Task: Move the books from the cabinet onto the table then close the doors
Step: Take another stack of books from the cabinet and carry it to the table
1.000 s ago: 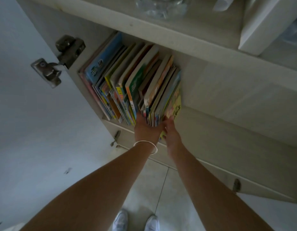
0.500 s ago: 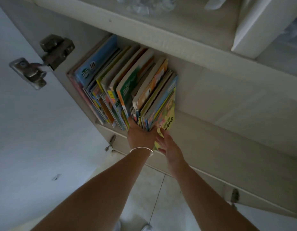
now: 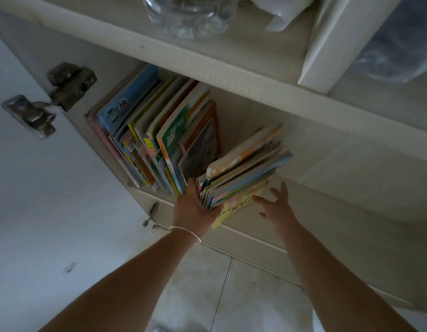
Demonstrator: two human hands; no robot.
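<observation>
Taking a bundle of books out of the cabinet shelf

The left hand (image 3: 195,207) grips the leaning bundle of books (image 3: 243,171) at its lower corner, just right of the standing row of books (image 3: 155,140); how its fingers wrap I cannot tell. The right hand (image 3: 276,207) is spread and holds nothing, its fingertips (image 3: 256,199) just beside the yellow cover. It should support the bundle from below, so thin books do not slip out.

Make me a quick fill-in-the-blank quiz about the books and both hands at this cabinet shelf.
1. The left hand holds a bundle of books that leans to the ____.
2. The right hand has its fingers ____ and holds nothing.
3. The white bracelet is on the ____ wrist.

Missing words: right; spread; left
</observation>
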